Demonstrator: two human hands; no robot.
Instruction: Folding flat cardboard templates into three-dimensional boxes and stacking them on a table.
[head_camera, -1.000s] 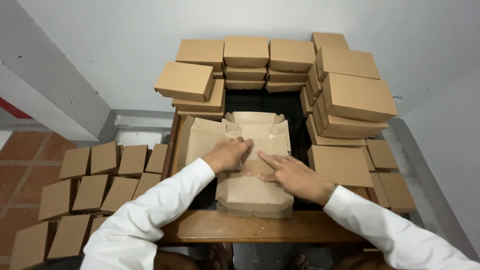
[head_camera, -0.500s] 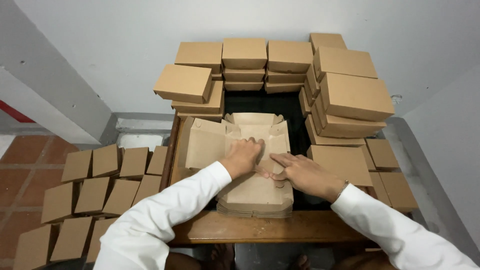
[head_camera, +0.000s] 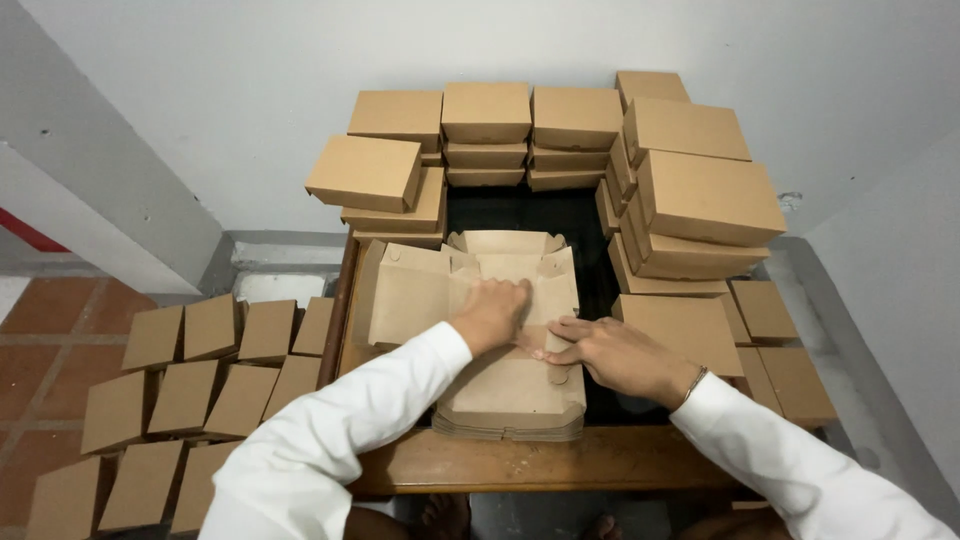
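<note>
A: Where is the unfolded box (head_camera: 470, 285)?
B: On top of the flat stack (head_camera: 510, 400) on the wooden table (head_camera: 540, 462). The left hand (head_camera: 492, 314), curled, presses its middle panel; the right hand (head_camera: 618, 354) lies flat beside it, fingers (head_camera: 560, 352) together, on a flap.
A: Surroundings?
B: Folded boxes (head_camera: 700, 195) are piled behind and right; further boxes (head_camera: 200, 380) lie on the floor, left.

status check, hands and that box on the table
Left hand fisted, pressing the part-folded cardboard box. Right hand flat, fingers on its front flap. Box sits on flat blank stack. Finished boxes crowd the table, none blocking.
</note>
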